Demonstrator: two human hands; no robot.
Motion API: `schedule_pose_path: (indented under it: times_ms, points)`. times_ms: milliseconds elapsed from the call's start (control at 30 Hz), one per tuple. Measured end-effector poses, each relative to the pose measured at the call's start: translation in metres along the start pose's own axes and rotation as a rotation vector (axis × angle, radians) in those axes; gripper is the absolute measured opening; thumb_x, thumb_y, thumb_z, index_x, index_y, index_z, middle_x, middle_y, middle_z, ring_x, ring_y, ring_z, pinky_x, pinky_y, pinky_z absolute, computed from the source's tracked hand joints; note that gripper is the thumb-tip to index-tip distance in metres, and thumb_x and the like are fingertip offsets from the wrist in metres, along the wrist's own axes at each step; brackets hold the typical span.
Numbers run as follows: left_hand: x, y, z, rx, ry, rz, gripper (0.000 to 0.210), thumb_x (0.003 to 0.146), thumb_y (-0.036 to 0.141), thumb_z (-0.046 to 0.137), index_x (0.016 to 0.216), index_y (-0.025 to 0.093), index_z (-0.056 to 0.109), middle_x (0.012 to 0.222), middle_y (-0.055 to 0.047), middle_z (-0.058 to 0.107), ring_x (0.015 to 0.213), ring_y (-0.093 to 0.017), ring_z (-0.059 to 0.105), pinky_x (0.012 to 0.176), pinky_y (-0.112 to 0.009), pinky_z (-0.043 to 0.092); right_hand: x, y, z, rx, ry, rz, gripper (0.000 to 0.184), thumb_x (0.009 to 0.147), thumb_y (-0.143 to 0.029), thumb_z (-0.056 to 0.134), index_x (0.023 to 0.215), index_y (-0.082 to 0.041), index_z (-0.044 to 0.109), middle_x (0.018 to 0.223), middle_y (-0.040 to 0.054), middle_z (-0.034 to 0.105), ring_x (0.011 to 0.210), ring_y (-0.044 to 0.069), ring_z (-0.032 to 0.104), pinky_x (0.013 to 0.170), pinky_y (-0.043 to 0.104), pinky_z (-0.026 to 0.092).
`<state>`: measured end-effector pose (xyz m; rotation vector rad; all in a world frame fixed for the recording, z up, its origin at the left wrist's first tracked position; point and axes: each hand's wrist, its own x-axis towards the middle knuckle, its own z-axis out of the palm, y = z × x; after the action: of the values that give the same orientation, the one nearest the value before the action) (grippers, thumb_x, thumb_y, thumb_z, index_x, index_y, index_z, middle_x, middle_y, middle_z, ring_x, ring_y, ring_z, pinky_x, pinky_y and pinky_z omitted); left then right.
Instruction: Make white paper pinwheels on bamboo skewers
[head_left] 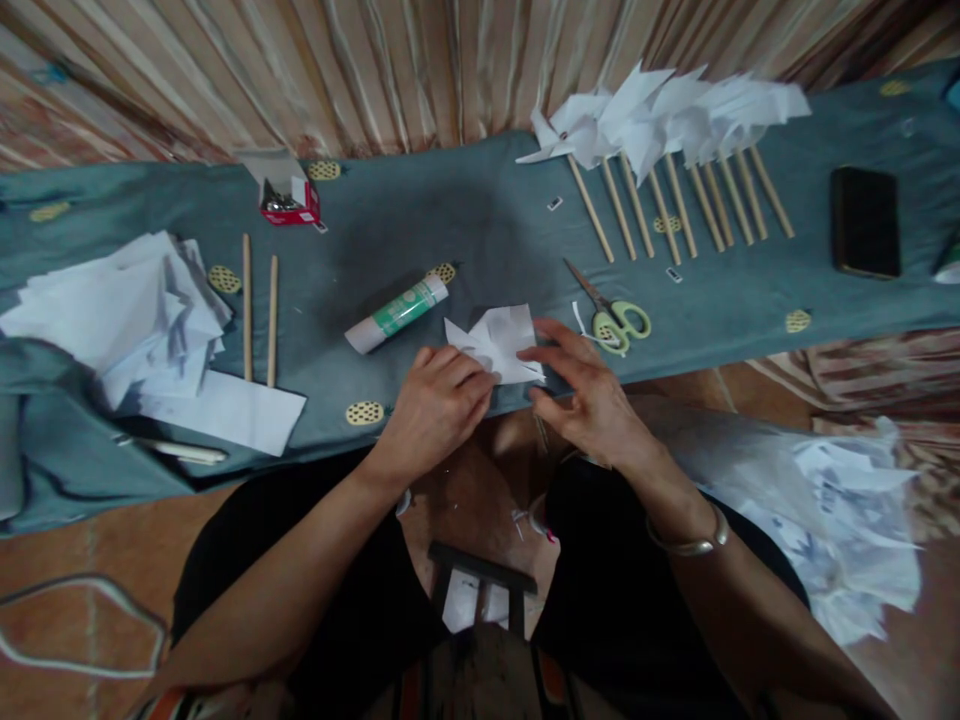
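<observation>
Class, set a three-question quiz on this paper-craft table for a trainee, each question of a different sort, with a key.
1. True or false: the scissors lie with their blades shut.
2. Which lies nearest the left hand? A) glue stick B) phone C) red box
3. Fill in: both hands work on a folded piece of white ____.

Key:
1. False; the blades are apart.
2. A.
3. Paper; the folded white paper lies on the teal cloth, the left hand on its left edge and the right hand on its right edge.
</observation>
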<state>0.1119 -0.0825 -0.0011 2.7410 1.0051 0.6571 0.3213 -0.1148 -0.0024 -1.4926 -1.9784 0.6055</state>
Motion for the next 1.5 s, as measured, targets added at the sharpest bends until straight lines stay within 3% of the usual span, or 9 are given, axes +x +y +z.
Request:
schedule_pose_path:
  times_ms: [200, 433, 900, 1500]
  points:
    - [-0.005, -0.002, -0.004, -0.045, -0.013, -0.013, 0.018, 0.090, 0.017, 0.053, 0.100, 0.017, 0.068, 0.092, -0.006, 0.070, 0.084, -0.020, 0.059, 0.074, -0.035, 0.041, 0.002, 0.005, -0.004, 0.221, -0.012, 0.062, 0.008, 0.082, -0.025, 0.065, 0.089, -0.024, 0.069, 0.136, 0.0062, 0.055, 0.128, 0.025, 0.050, 0.108, 0.047, 0.039]
    - [-0.007, 0.000, -0.005, -0.031, -0.049, 0.004, 0.018, 0.091, 0.017, 0.052, 0.101, 0.018, 0.067, 0.092, -0.005, 0.070, 0.085, -0.020, 0.059, 0.073, -0.035, 0.040, 0.009, 0.010, 0.000, 0.374, 0.020, 0.143, 0.007, 0.076, -0.028, 0.073, 0.081, -0.023, 0.071, 0.126, 0.0059, 0.063, 0.119, 0.024, 0.058, 0.103, 0.047, 0.044]
    - [-0.010, 0.004, -0.001, -0.072, -0.012, 0.028, 0.016, 0.092, 0.018, 0.051, 0.097, 0.013, 0.066, 0.092, -0.006, 0.071, 0.084, -0.020, 0.060, 0.073, -0.035, 0.043, 0.017, 0.000, 0.016, 0.070, 0.059, 0.060, 0.005, 0.082, -0.024, 0.065, 0.082, -0.023, 0.070, 0.131, 0.0055, 0.058, 0.123, 0.026, 0.052, 0.104, 0.046, 0.043]
    - [-0.010, 0.005, -0.001, -0.088, -0.022, 0.006, 0.019, 0.093, 0.020, 0.050, 0.100, 0.014, 0.066, 0.091, -0.007, 0.072, 0.085, -0.020, 0.061, 0.074, -0.034, 0.044, 0.018, -0.002, 0.020, 0.018, 0.092, 0.044, 0.002, 0.081, -0.022, 0.067, 0.081, -0.024, 0.067, 0.129, 0.0036, 0.060, 0.120, 0.025, 0.055, 0.103, 0.045, 0.045]
